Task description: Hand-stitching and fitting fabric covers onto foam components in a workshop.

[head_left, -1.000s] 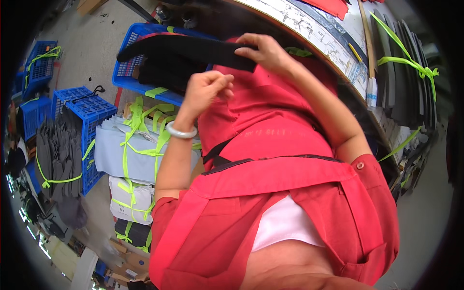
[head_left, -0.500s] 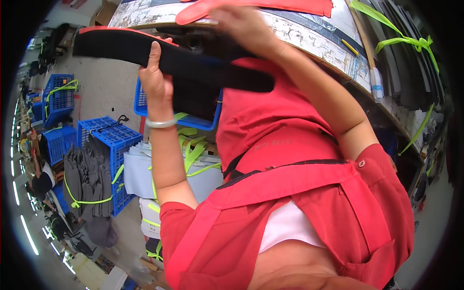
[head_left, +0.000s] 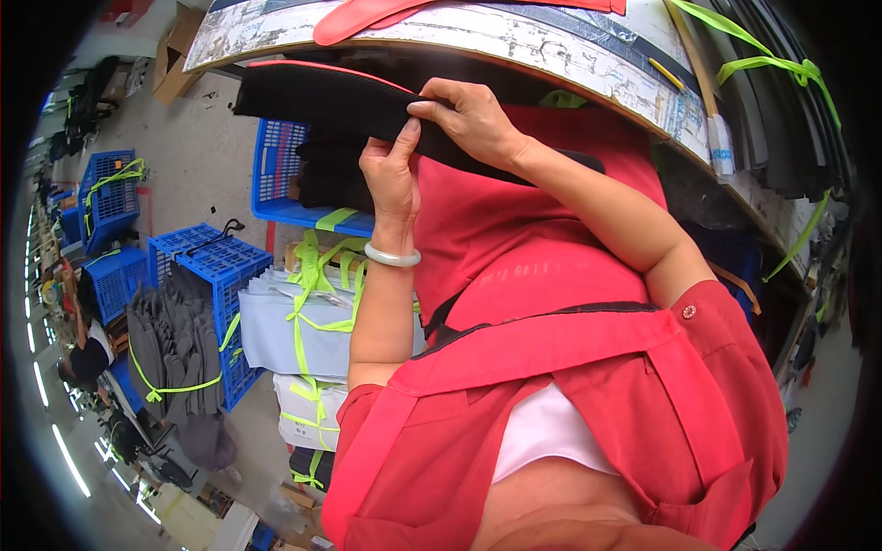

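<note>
A long black strip (head_left: 322,99) of fabric-like material, with a red layer showing along its upper edge, stretches across in front of me below the table's edge. My left hand (head_left: 393,174) grips its lower edge near the middle, thumb on the black face. Close beside that thumb, my right hand (head_left: 473,124) pinches the upper edge between thumb and fingers. The strip's right end passes behind my right forearm. On the table (head_left: 588,69), flat red-orange pieces (head_left: 367,16) of a similar long shape lie at the far edge of view.
A blue crate (head_left: 266,170) with dark pieces stands below the strip. Another blue crate (head_left: 207,248) is by a tied grey bundle (head_left: 175,354). Pale stacks (head_left: 285,317) bound with green ties sit to my left. Dark sheets (head_left: 772,119) stand at right; a yellow pen (head_left: 666,73) lies on the table.
My right hand has come down from above the table and taken hold of the strip's upper edge. My left hand and the strip have shifted to the right.
</note>
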A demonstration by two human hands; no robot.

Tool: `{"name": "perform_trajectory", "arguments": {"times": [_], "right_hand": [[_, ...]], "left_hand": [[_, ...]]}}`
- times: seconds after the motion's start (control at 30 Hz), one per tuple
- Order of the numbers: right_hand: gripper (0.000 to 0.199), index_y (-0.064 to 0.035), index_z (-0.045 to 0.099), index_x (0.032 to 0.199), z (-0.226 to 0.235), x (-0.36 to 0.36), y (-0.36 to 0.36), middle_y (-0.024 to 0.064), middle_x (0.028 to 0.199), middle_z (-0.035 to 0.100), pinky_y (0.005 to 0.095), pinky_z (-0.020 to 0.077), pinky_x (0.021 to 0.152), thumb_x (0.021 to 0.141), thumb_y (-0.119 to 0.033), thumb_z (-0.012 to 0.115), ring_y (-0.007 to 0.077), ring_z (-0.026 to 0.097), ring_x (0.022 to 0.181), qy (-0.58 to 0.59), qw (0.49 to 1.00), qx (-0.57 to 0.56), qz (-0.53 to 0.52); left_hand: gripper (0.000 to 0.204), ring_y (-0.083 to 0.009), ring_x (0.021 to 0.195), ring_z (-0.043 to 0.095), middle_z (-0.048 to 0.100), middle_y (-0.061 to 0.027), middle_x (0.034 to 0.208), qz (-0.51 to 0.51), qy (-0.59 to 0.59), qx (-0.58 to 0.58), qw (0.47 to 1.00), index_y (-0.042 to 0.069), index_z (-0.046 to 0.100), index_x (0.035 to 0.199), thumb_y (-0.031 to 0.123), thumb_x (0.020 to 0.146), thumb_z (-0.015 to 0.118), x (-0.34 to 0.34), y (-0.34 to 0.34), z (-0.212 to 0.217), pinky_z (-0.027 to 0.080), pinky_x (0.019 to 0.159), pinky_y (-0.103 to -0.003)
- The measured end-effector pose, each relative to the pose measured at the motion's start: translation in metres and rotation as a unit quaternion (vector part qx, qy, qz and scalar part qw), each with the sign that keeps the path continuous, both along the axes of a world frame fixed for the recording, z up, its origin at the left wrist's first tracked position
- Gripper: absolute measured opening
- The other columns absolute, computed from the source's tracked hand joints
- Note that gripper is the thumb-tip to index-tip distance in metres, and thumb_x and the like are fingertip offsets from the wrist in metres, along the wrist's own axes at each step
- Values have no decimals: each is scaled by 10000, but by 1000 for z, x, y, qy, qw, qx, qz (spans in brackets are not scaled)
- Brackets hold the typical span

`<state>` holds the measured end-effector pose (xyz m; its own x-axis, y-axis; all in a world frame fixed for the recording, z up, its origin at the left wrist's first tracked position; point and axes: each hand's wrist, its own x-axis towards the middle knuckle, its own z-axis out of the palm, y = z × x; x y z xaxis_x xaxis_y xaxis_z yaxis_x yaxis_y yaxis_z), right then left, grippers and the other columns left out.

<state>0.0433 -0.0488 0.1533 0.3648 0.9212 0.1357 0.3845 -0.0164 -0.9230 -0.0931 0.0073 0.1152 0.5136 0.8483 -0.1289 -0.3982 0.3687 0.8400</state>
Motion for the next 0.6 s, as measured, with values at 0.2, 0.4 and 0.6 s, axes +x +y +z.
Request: {"name": "perform_trajectory", "arguments": {"times": [0.2,0.4,0.6], "right_hand": [[258,-3,642,939,-11,1,1,138,716,608,307,480,637,929,-259,607,184,558,642,-31,999,36,15],[229,-9,613,954,-11,9,-7,139,748,597,307,475,673,935,-236,597,181,564,690,-30,998,-39,45],[230,-5,607,921,-3,4,-9,115,748,606,298,480,680,929,-234,608,165,580,701,-39,998,-54,23]], "left_hand": [[271,-160,968,604,616,-60,1086,2,-13,-36,999,-1,589,1149,11,885,650,-1,-6,0,500,884,-297],[326,-159,991,592,606,-44,1088,23,-31,-86,996,9,578,1162,-11,855,685,-13,5,3,489,897,-289],[299,-166,985,592,610,-50,1091,18,-34,-65,997,23,578,1174,36,887,661,-14,0,-2,482,919,-303]]}}
